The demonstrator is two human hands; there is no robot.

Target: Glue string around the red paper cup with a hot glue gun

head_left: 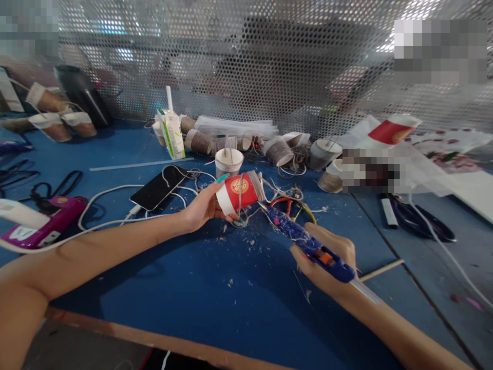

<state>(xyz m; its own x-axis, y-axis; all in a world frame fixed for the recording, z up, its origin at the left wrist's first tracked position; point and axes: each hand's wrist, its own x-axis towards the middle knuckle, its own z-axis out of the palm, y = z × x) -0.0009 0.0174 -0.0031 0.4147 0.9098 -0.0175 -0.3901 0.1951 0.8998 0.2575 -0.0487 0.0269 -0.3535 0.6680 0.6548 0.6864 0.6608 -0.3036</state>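
Mid-frame: left hand (202,208) grips red cup (239,192) on its side; right hand (325,259) holds blue glue gun (308,241), tip prob. near cup base.

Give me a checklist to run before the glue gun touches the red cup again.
1. Left hand grips the red paper cup, held on its side: ok.
2. Right hand holds the blue glue gun: ok.
3. Nozzle aimed at the cup's twine-wrapped end: ok, though contact cannot be told.
4. Glue stick loaded, sticking out behind the gun: ok.
5. Phone and its white cable lie close to the work on the blue table: not ok.
6. Scissors lie directly under the nozzle amid loose string: not ok.
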